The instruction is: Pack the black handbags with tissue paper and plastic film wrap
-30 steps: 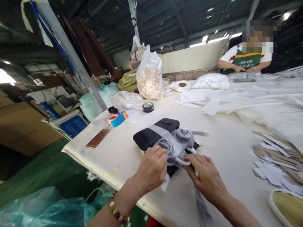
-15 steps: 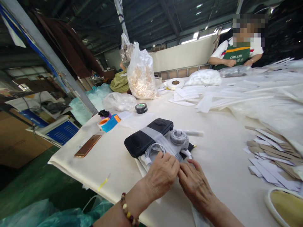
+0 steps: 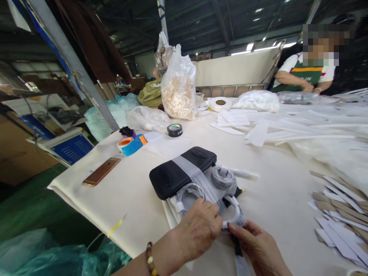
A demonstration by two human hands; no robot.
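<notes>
A black zip-edged case or bag lies on the table with a translucent strip across it. Two coiled, plastic-wrapped loops rest along its near side. My left hand is closed at the near edge of the bundle, beside the left coil; what its curled fingers grip is hidden. To its right, my right hand pinches a white plastic-wrapped loop between thumb and fingers. A dark strap end in clear film hangs below that loop.
On the left lie a phone, a blue tape roll and a black tape roll. A filled clear bag stands behind. Card strips are piled at right. A co-worker is across the table.
My right hand has moved right, away from my left, and now pinches the white wrapped loop, which shows more fully. The view has shifted slightly. My left hand stays at the bundle.
</notes>
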